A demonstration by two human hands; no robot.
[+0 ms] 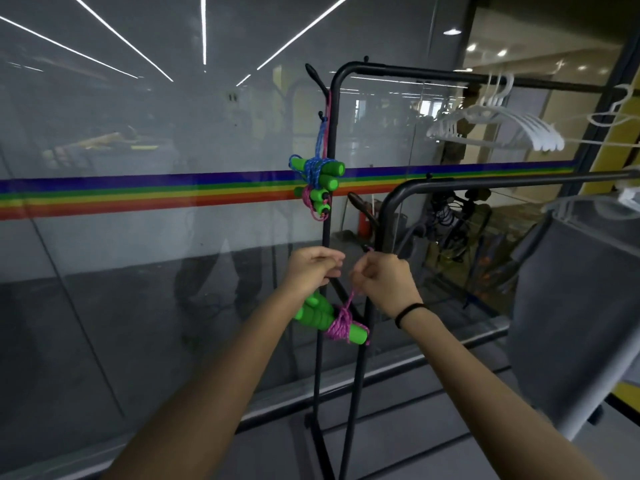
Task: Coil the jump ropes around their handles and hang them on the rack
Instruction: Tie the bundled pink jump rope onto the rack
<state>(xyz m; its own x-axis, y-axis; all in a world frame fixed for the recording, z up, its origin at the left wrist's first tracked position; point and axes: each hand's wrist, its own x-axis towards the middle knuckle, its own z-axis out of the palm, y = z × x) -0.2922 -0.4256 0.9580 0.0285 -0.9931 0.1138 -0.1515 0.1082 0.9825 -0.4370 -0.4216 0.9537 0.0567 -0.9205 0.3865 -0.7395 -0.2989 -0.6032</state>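
Note:
A coiled jump rope with green handles and pink cord [332, 320] dangles below my hands, beside the black rack's upright post [327, 237]. My left hand [311, 266] and my right hand [384, 277] are both raised in front of the post, fingers pinched on the pink cord's loop near a low hook [365, 247]. Higher on the post hang a blue-cord rope bundle with green handles [317, 169] and, just under it, a pink-cord bundle [317, 199], both from a hook [323, 116].
A glass wall with a rainbow stripe [138, 195] stands right behind the rack. White hangers [495, 123] hang on the rack's top bar, a lower bar [502, 181] runs right. A grey garment [575, 299] hangs at the right.

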